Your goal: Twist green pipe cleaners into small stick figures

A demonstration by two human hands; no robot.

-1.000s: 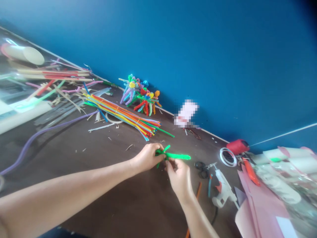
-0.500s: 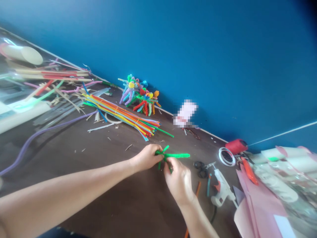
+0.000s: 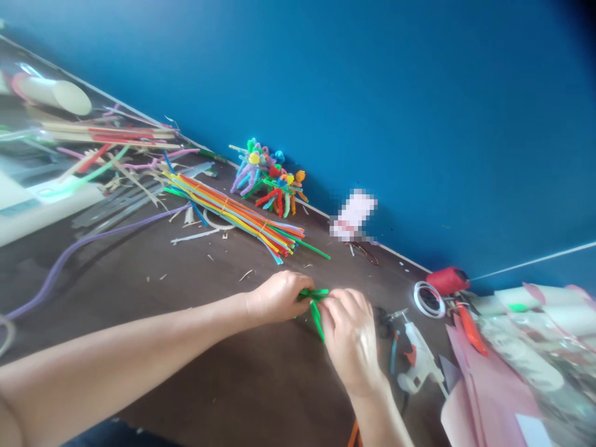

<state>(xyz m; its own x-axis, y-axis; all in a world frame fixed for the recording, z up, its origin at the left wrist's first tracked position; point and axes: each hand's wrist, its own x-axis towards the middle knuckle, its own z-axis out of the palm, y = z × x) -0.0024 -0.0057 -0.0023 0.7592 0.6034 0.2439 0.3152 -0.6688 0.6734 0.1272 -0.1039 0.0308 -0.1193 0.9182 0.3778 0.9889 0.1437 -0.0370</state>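
Note:
Green pipe cleaners (image 3: 317, 320), bent and crossed together, are held between my two hands above the dark table. My left hand (image 3: 280, 297) is closed on their left end, fingertips curled round them. My right hand (image 3: 350, 329) pinches them from the right, and one green leg slants down beside its fingers. Part of the green piece is hidden by the fingers. Beyond the hands lies a banded bundle of colourful pipe cleaners (image 3: 233, 214). Small figures of twisted pipe cleaners (image 3: 282, 192) stand near the wall.
To the right are a white glue gun (image 3: 421, 357), black scissors (image 3: 385, 320), a white ring (image 3: 429, 300), a red spool (image 3: 447, 281) and pink sheets (image 3: 493, 379). Sticks (image 3: 112, 133) and a purple strand (image 3: 69, 254) lie left. A blue wall (image 3: 326, 93) rises behind.
My right hand has moved slightly right and covers more of the green piece. The long green stem that pointed right no longer shows. The view has shifted a little.

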